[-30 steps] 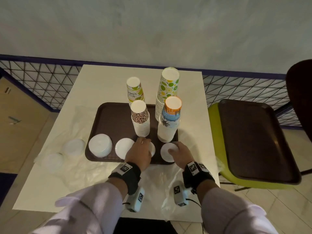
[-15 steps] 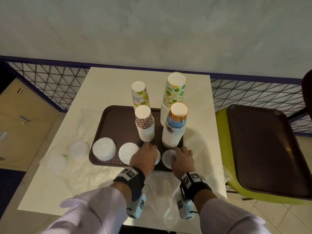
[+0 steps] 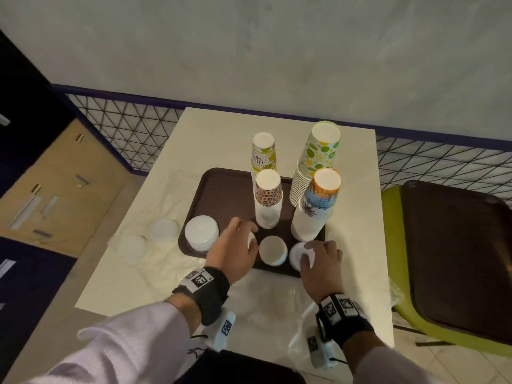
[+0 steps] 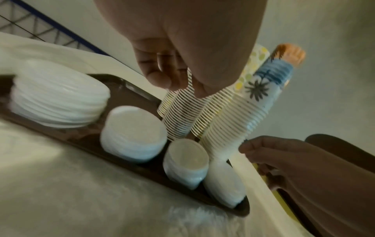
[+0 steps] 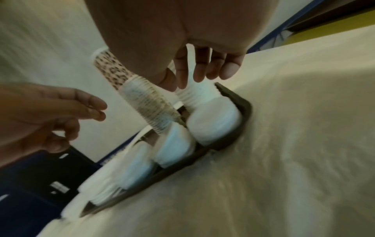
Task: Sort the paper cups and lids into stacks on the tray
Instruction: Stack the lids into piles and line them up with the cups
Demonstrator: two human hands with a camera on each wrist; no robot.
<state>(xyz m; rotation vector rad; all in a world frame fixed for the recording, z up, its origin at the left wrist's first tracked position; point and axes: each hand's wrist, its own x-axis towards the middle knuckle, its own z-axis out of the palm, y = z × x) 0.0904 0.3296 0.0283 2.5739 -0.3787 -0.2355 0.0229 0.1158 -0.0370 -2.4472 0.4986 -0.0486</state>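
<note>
A brown tray on the white table holds upturned cup stacks: a "hello summer" stack, a tall fruit-print stack, a leopard-print stack and a palm-print stack. White lid stacks line the tray's near edge: a wide one, a small one and one at the right. My left hand hovers over another lid stack, its loosely curled fingers holding nothing. My right hand hangs over the right lid stack, fingers relaxed and spread.
Two more white lid piles lie on crumpled plastic wrap left of the tray. More wrap covers the table's near side. A green chair at the right carries a second brown tray. A wire railing runs behind the table.
My left hand has moved left off the small lid stack, which now shows. My right hand has lifted slightly off the right lid stack. The head view has shifted.
</note>
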